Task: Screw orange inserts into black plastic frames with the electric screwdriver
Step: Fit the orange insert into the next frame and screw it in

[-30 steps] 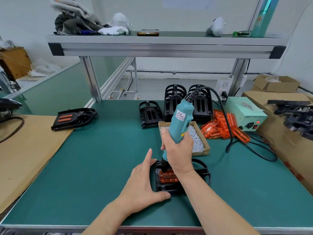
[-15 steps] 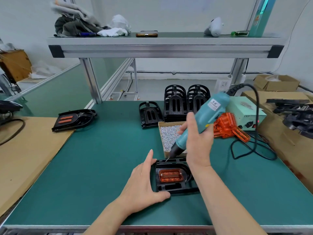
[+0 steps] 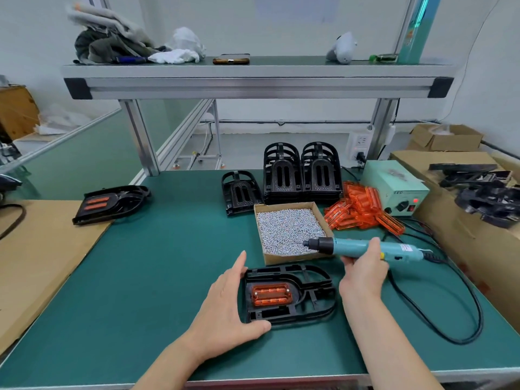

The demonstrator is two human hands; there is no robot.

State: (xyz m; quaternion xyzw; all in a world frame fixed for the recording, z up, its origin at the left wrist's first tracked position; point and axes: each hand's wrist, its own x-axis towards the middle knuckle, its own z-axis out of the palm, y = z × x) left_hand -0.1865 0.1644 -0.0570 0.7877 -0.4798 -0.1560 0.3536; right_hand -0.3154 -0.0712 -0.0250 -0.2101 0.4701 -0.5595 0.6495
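Left hand: our left hand is spread wide with the fingers nearly straight. It lies on the green counter against the left side of the frame, the forefinger at the far left corner and the thumb along the near edge.
Right hand: our right hand grips the teal electric screwdriver around the middle of its body, just right of the frame and above the counter.
Screwdriver: it lies almost level, with the black nose pointing left. Its tip is over the near part of the shallow cardboard box of small silver screws. We cannot tell if the tip touches the screws.
Frame: the flat black plastic frame lies on the counter between our two hands, just before the box.
Insert: one orange ribbed plastic insert sits in the left part of the frame, close to the left hand, with small pale dots at its far corners.
Cable: a black cable runs from the back of the screwdriver in a loop over the counter on the right.
Behind: a heap of loose orange inserts lies right of the box, and stacks of black frames stand behind the box.
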